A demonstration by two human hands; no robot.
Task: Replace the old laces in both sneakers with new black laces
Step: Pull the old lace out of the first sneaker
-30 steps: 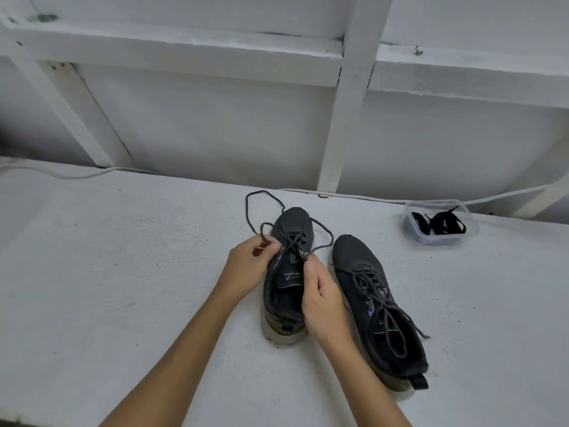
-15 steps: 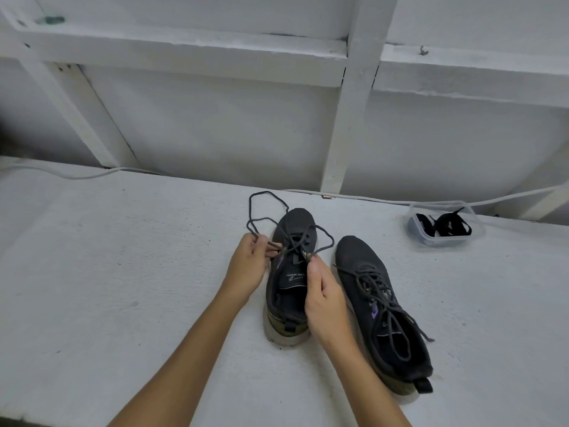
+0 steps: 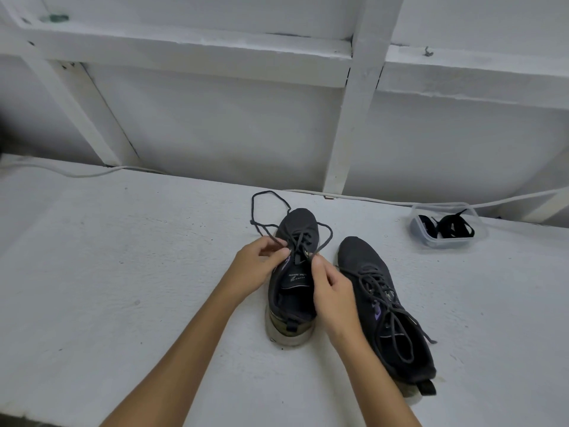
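Two dark grey sneakers stand side by side on a white surface, toes pointing away from me. The left sneaker (image 3: 295, 291) has its old grey lace (image 3: 261, 208) partly undone, with loose loops lying past the toe. My left hand (image 3: 255, 266) pinches that lace at the shoe's left side. My right hand (image 3: 332, 291) pinches the lace at the right side, near the upper eyelets. The right sneaker (image 3: 385, 306) is still fully laced. New black laces (image 3: 452, 226) lie coiled in a clear plastic tub (image 3: 421, 232) at the far right.
A white cable (image 3: 369, 199) runs along the back edge of the surface. Behind it rises a white wall with wooden beams (image 3: 354, 118). Bare white surface spreads to the left of the shoes.
My left hand has drawn the lace slightly outward to the left, and my right hand's fingers have shifted on the lace. The loose loops past the toe have changed shape a little.
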